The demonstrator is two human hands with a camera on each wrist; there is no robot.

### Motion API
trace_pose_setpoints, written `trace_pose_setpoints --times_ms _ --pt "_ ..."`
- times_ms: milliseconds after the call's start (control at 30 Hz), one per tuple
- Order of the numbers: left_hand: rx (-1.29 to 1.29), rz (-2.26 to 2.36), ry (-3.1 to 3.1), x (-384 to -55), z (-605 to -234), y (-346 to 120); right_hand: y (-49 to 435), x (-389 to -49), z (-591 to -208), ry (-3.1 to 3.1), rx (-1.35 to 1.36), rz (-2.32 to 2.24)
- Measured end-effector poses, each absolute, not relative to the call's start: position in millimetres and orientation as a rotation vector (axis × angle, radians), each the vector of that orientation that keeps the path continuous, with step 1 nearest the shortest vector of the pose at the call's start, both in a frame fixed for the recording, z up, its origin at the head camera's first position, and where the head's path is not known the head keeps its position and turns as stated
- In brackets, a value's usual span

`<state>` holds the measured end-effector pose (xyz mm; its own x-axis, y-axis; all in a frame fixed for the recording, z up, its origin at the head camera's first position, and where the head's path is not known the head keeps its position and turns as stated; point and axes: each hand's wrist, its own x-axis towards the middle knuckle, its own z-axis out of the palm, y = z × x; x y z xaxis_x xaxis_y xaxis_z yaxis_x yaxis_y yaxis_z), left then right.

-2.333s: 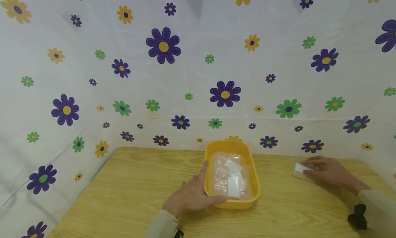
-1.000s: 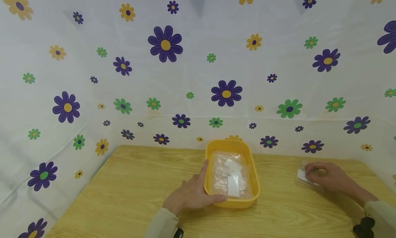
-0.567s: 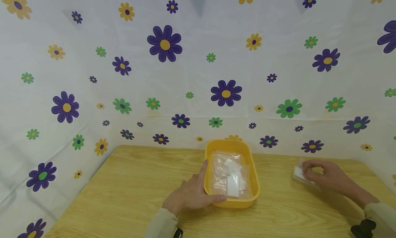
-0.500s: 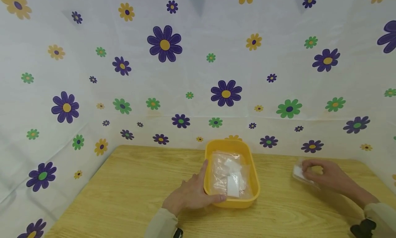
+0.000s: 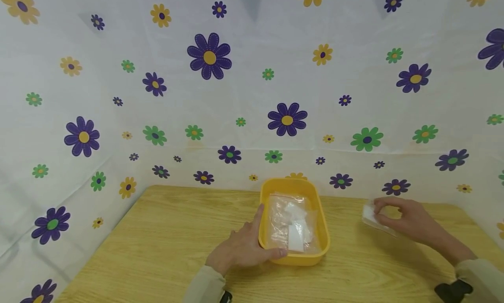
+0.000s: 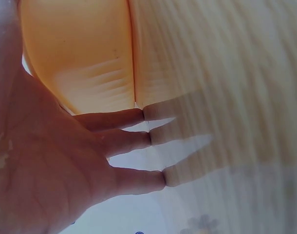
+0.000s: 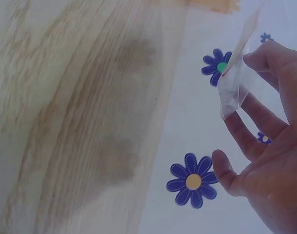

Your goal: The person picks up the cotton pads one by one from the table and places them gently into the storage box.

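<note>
My right hand [image 5: 413,220] pinches a small clear zip bag [image 5: 369,214] with something flat and white in it. It hangs over the right part of the table, with a shadow below. In the right wrist view the bag [image 7: 231,92] dangles between thumb and fingers, its red seal line showing. On the left, my left hand [image 5: 240,248] rests against the near left corner of a yellow tray [image 5: 325,233], thumb on the front rim. Its other fingers are straight, tips down at the table in the left wrist view. Clear bags with white contents [image 5: 296,237] lie in the tray.
The tray stands on a wood-grain table [image 5: 177,233], close to its back edge. A white cloth with printed flowers [image 5: 236,97] hangs behind the table and along its sides.
My right hand has closed from spread fingers into a pinch on the zip bag, raised it from the table and shifted it left toward the tray. The left hand and tray stay put.
</note>
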<state>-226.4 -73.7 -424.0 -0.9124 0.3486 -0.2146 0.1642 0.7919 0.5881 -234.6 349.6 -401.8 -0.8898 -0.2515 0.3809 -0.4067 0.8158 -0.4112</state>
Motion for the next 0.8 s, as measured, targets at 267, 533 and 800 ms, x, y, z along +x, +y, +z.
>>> trace_pose_setpoints --times_ms 267,533,800 --pt "0.386 0.838 2.664 -226.4 -423.8 -73.6 329.3 -232.4 -395.2 -2.632 0.575 0.685" --pt "0.396 0.862 2.664 -225.4 -422.8 -73.9 305.4 -230.5 -387.8 -2.573 0.655 0.648" --pt "0.420 0.894 2.662 -227.1 -424.5 -74.4 278.0 -231.1 -381.9 -2.569 0.710 0.711"
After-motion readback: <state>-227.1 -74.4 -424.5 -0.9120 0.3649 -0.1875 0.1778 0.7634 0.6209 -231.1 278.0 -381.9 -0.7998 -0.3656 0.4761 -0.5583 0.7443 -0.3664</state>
